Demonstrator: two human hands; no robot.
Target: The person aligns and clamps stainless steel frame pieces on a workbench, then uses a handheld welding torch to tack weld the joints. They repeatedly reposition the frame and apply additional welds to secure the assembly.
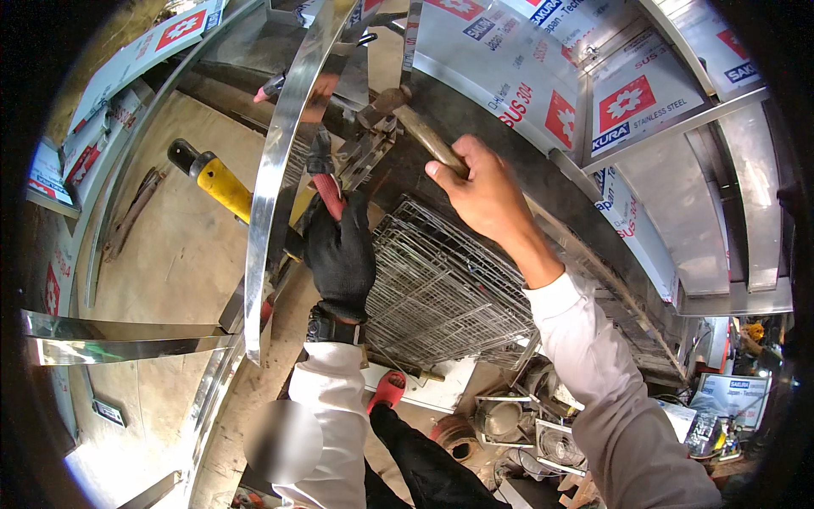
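Note:
My right hand (487, 191), bare, is closed around the wooden handle of a hammer (424, 136). The hammer's dark head rests close to or against metal pieces beyond my left hand; contact is hard to tell. In a black glove, my left hand (339, 259) grips a tool with a red handle (329, 193) and a dark front end; its exact kind is not clear. Just left of the glove, a long shiny metal strip (288, 153) stands up and curves across the view. Behind that strip lies a yellow and black power tool (222, 185).
Wire racks (441, 293) are stacked below, between my arms. Film-covered steel panels (526, 76) and a steel frame (721, 212) fill the right side. A wooden board (161, 254) lies left, crossed by a metal bar (127, 339). Metal burner-like parts (500, 420) sit near my feet.

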